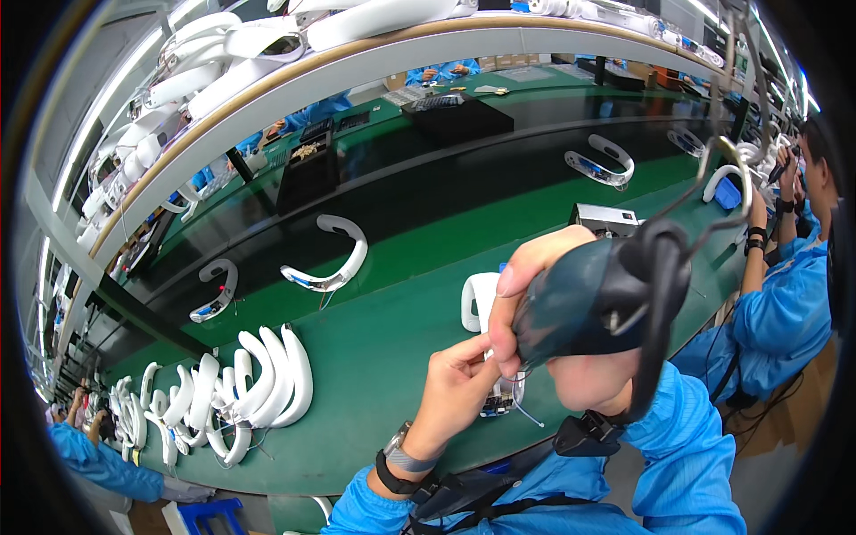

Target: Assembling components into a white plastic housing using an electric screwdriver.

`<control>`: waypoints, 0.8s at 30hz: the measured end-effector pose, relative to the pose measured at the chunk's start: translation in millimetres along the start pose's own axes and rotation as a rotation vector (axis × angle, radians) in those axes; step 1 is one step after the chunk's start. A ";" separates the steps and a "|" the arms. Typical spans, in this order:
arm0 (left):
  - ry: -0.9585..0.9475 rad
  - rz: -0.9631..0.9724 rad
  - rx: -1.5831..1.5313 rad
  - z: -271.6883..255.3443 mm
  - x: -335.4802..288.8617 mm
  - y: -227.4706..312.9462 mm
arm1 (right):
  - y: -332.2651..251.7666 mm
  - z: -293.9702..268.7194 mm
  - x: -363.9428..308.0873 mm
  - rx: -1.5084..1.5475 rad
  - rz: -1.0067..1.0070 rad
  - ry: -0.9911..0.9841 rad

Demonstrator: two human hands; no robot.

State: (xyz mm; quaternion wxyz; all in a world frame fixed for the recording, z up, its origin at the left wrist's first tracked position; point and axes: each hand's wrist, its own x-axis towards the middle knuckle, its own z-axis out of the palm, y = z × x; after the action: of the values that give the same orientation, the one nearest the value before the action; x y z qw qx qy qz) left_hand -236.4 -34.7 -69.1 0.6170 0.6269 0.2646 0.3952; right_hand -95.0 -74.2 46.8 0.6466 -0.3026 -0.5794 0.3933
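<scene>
My right hand (539,259) is wrapped round a dark electric screwdriver (580,303), which hangs on a black cable and a metal hook. Its tip is hidden behind my fingers. Close by, my left hand (459,388) has thumb and fingertips pinched together, touching a small whitish part that is mostly covered. Below and behind both hands lies a white curved neckband housing (479,299). A circuit board (497,404) and thin wires show at its near end, under my fingers.
Several white curved housings (281,379) are heaped at the left on the green bench (374,339). More lie along the dark conveyor belt (428,196). A silver box (602,218) stands beyond my right hand. A loaded shelf (357,53) spans overhead; a co-worker in blue (785,285) is at the right.
</scene>
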 end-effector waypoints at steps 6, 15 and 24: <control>-0.021 -0.124 -0.262 -0.3 0.0 7.2 | 8.9 -55.2 3.8 0.055 -0.270 0.056; 0.041 -0.144 -0.246 0.6 2.0 6.7 | 74.9 -183.1 -36.6 -0.275 -0.282 0.505; 0.033 -0.106 -0.191 9.9 3.7 -1.4 | 98.5 -191.3 -47.6 -0.276 -0.264 0.479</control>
State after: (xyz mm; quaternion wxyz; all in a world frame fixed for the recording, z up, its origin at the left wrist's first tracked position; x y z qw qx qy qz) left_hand -226.0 -37.2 -69.1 0.6894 0.5439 0.2687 0.3959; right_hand 77.3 -52.7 -88.8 0.7630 -0.3940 -0.4928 0.1409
